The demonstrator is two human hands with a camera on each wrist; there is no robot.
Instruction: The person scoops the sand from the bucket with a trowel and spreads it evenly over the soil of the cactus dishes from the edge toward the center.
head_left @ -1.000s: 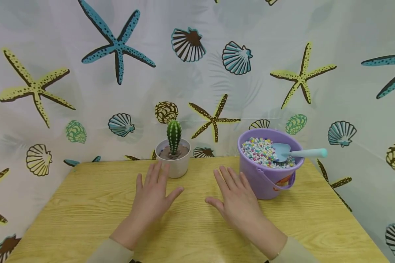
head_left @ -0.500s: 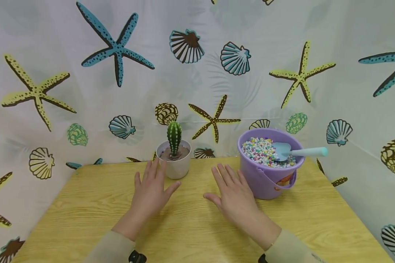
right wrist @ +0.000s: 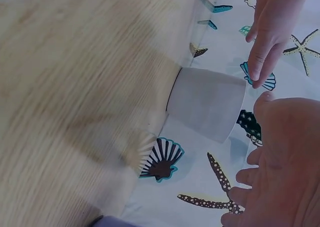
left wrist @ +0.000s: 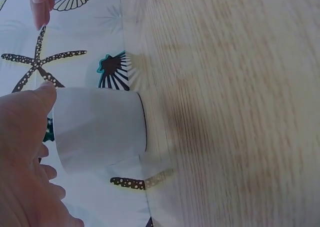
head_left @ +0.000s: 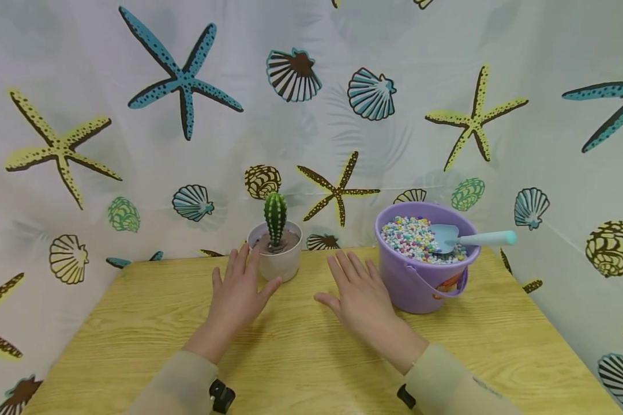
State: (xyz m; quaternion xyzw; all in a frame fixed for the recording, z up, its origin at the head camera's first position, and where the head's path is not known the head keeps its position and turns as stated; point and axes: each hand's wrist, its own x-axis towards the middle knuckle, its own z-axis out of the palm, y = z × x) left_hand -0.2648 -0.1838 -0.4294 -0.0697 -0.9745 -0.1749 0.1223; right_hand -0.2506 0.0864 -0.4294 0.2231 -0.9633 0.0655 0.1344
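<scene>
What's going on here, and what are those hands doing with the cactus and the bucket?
Somebody's left hand and right hand are stretched out above the wooden table, holding nothing. The left hand is close to the white pot with the cactus in it. The right hand is beside the purple bucket, which has colourful little beads and a light blue scoop in it.

On the wood-grained tabletop, a white cactus pot is set near the middle of the back edge, a purple bucket toward the back right corner
</scene>
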